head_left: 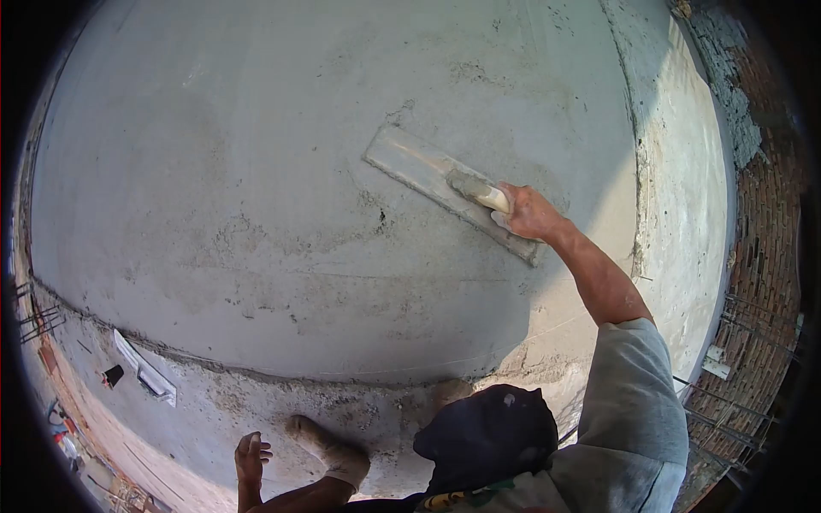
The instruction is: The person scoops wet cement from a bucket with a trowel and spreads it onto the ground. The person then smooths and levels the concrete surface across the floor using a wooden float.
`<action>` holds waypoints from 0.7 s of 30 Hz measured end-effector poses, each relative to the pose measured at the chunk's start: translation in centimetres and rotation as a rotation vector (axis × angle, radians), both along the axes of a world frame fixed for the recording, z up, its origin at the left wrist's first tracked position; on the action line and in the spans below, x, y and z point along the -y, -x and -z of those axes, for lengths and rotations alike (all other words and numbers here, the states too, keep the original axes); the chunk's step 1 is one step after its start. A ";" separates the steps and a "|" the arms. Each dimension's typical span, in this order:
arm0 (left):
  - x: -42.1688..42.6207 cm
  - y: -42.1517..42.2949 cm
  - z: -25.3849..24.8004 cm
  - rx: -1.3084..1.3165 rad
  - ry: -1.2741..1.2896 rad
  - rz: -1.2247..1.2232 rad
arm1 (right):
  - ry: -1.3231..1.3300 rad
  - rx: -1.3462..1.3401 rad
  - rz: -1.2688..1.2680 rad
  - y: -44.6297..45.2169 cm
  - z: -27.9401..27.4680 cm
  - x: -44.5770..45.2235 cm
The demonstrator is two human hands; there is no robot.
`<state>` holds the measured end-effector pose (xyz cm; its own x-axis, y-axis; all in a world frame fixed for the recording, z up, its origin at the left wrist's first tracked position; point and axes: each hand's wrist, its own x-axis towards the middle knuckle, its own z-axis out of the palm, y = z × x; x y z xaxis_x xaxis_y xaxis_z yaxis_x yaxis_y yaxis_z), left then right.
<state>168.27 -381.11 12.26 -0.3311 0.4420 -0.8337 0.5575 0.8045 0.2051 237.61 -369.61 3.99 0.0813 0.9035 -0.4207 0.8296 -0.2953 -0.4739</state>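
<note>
My right hand [532, 214] is wrapped round the handle of a long rectangular plastering trowel [419, 162]. Cement smears cover the handle, and the blade lies on the wet grey plaster surface [214, 171], tilted down to the right. My left hand [250, 457] is low on the left, near a foot [325, 449]. Its fingers are loosely bent and apart, with nothing visible in them. A second long trowel [145, 368] lies on the rough strip below the plaster, beside a small black object [112, 376].
A dark cap [487, 436] blocks part of the lower middle. On the right are a brick wall [761, 231] and protruding metal rods [727, 427]. More rods [38, 323] stick out at the left edge. A rough plaster edge [256, 369] runs along the bottom of the panel.
</note>
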 end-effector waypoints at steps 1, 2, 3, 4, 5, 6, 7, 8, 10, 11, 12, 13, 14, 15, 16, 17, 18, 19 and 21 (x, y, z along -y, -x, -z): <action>0.7 0.7 0.0 0.001 0.004 -0.015 | 0.010 0.010 0.011 -0.6 -0.9 0.8; 1.3 1.4 0.0 0.001 0.004 -0.030 | -0.133 0.123 0.084 -2.1 -0.6 1.5; 2.0 2.0 -0.1 -0.020 0.013 -0.027 | -0.272 0.234 0.159 -3.6 0.0 2.2; 3.1 2.9 -0.3 -0.036 0.023 -0.048 | -0.357 0.231 0.312 -5.3 0.4 2.2; 4.2 3.7 -0.3 -0.048 0.036 -0.071 | -0.439 0.232 0.461 -7.6 0.7 1.3; 4.9 4.3 -0.3 -0.058 0.082 -0.071 | -0.379 0.180 0.663 -9.6 0.7 0.0; 5.6 4.9 -0.5 -0.071 0.122 -0.079 | -0.319 0.118 0.856 -11.5 0.8 -1.7; 6.6 5.4 -0.9 -0.093 0.161 -0.096 | -0.286 0.080 0.936 -13.8 1.6 -3.1; 7.5 5.6 -1.5 -0.102 0.173 -0.124 | -0.211 0.053 0.999 -14.9 3.3 -7.1; 7.4 5.7 -1.9 -0.108 0.190 -0.126 | -0.166 0.080 0.992 -14.8 3.3 -8.7; 7.4 5.6 -2.2 -0.111 0.166 -0.135 | -0.159 0.081 0.917 -14.1 3.1 -10.5; 7.3 5.7 -2.2 -0.120 0.145 -0.138 | -0.151 0.084 0.839 -13.1 2.8 -12.6; 7.4 5.9 -2.0 -0.129 0.129 -0.142 | -0.166 0.055 0.756 -11.7 2.9 -14.6; 7.7 5.8 -1.8 -0.136 0.117 -0.147 | -0.177 0.028 0.672 -10.0 2.8 -16.5; 7.7 5.2 -1.7 -0.132 0.133 -0.155 | -0.164 0.037 0.581 -8.0 2.3 -18.3; 7.5 4.7 -1.7 -0.129 0.145 -0.159 | -0.154 0.041 0.494 -6.0 1.9 -19.8; 7.4 4.3 -1.6 -0.108 0.163 -0.171 | -0.175 0.066 0.409 -4.6 2.2 -21.0; 7.0 3.8 -1.5 -0.094 0.178 -0.163 | -0.198 0.091 0.327 -3.4 2.7 -22.0; 6.2 2.4 -1.2 -0.057 0.206 -0.142 | -0.240 0.184 -0.002 -1.4 3.6 -22.8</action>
<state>165.86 -387.30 13.42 -0.4268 0.2106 -0.8795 0.4416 0.8972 0.0006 239.01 -346.85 0.39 0.1342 0.9756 -0.1735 0.9085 -0.1911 -0.3716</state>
